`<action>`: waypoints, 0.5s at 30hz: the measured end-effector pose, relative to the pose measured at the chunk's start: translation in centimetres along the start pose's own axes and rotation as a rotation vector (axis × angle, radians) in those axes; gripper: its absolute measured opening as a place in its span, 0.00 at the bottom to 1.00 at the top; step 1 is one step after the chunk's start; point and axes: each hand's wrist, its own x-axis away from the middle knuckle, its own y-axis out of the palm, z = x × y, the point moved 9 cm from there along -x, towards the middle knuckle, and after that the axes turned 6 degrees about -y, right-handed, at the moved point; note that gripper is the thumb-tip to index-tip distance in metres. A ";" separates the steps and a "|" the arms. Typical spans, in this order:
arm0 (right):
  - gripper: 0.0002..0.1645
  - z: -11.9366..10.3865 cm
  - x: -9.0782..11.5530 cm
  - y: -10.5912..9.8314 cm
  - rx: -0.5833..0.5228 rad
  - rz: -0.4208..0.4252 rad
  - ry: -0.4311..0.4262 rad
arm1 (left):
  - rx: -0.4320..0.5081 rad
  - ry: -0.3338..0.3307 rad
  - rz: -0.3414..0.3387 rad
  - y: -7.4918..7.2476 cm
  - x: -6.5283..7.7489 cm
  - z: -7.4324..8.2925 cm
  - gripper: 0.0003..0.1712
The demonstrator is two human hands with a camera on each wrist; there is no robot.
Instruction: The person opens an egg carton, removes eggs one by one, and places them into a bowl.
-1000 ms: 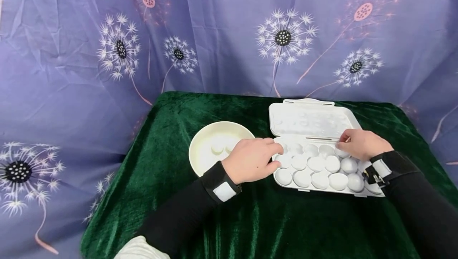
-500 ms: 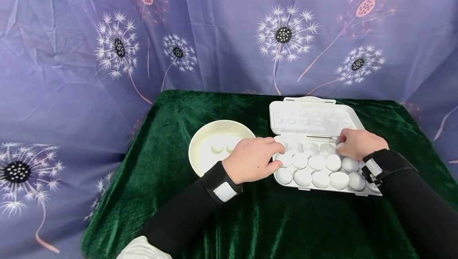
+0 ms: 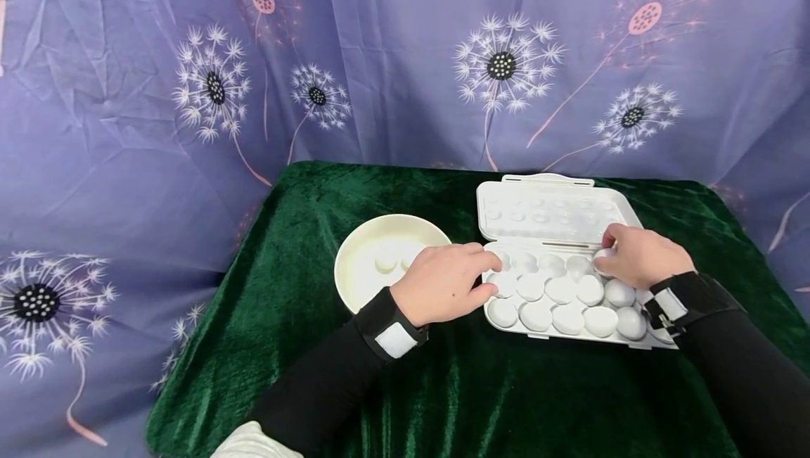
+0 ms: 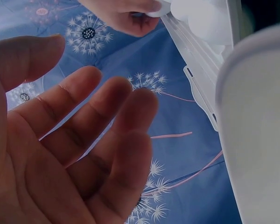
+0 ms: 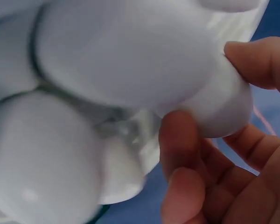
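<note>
White eggs sit in three rows in a white plastic egg box, its lid folded open to the back. At the right part of the back row my right hand pinches one egg between thumb and fingers. The right wrist view shows that egg against the thumb and fingertips, partly behind a nearer egg. My left hand hovers at the box's left end, fingertips right at its edge. Its fingers are loosely bent and the palm holds nothing.
A cream bowl stands left of the egg box, partly behind my left hand, with at least two pale round things inside. Dark green velvet cloth covers the table. A purple dandelion-print curtain hangs behind.
The right hand shifts slightly at the back row, and the egg between its fingertips shows more than half a second ago. The left hand stays in place.
</note>
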 end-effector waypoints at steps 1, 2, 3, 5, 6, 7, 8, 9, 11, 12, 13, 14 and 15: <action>0.22 -0.5 0.0 -0.2 -0.007 0.015 -0.017 | 0.001 -0.002 0.000 0.0 0.0 0.0 0.15; 0.22 -1.0 0.1 -0.4 -0.011 0.030 -0.033 | 0.003 -0.005 0.000 0.0 0.0 -0.1 0.15; 0.22 -1.7 0.1 -0.6 -0.018 0.042 -0.051 | 0.002 -0.007 0.000 0.0 0.0 -0.1 0.15; 0.23 -3.2 0.2 -1.1 -0.041 0.062 -0.088 | 0.000 -0.011 -0.003 0.0 0.1 -0.2 0.15; 0.22 -4.0 0.2 -1.3 -0.052 0.073 -0.107 | -0.001 -0.013 -0.003 0.0 0.1 -0.2 0.15; 0.21 -4.8 0.3 -1.5 -0.062 0.087 -0.131 | -0.004 -0.013 -0.004 0.0 0.0 -0.2 0.15; 0.20 -5.6 0.3 -1.7 -0.068 0.106 -0.155 | -0.007 -0.014 -0.005 0.0 0.0 -0.1 0.16; 0.18 -6.5 0.4 -1.9 -0.081 0.122 -0.179 | -0.010 -0.014 -0.005 -0.1 0.0 -0.1 0.16; 0.15 -8.3 0.5 -2.2 -0.124 0.151 -0.233 | -0.017 -0.016 -0.006 -0.2 -0.1 -0.1 0.16; 0.14 -9.2 0.5 -2.3 -0.146 0.162 -0.260 | -0.022 -0.018 -0.006 -0.2 -0.1 0.0 0.16; 0.13 -10.1 0.5 -2.3 -0.171 0.172 -0.287 | -0.026 -0.018 -0.005 -0.2 -0.1 0.0 0.16; 0.12 -10.9 0.6 -2.2 -0.201 0.176 -0.310 | -0.029 -0.019 -0.005 -0.3 -0.1 0.0 0.17; 0.12 -11.8 0.6 -2.2 -0.230 0.179 -0.332 | -0.030 -0.019 -0.004 -0.3 -0.1 0.0 0.18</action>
